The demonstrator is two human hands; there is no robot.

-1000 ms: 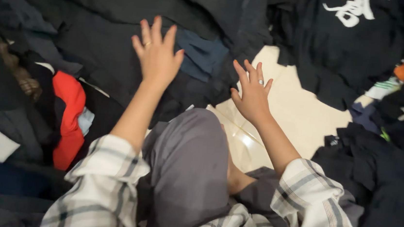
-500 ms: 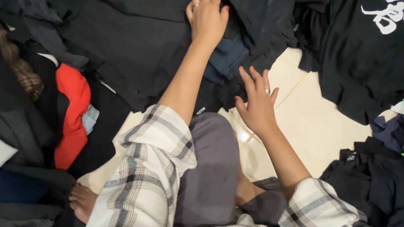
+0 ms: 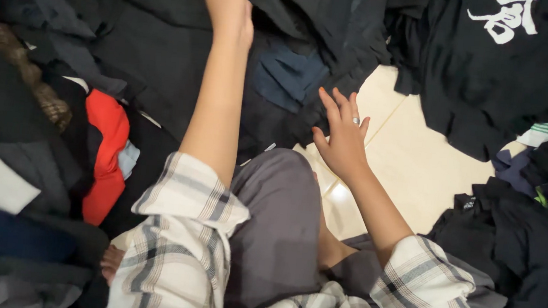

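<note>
Left hand (image 3: 229, 1) is gripping black garment (image 3: 132, 36), risking snagging neighbouring clothes; right hand (image 3: 341, 140) is hovering, fingers spread, empty.

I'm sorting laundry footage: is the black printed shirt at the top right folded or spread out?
Spread out, loosely. The black printed shirt lies open and rumpled over the pale floor, white print facing up, no neat folds.

You get one view only, from the camera on your head, looking steeply down and close over your raised knee (image 3: 275, 213) at the tiled floor (image 3: 412, 159). Heaped clothes (image 3: 132, 42) fill the left, top and right edges.
</note>
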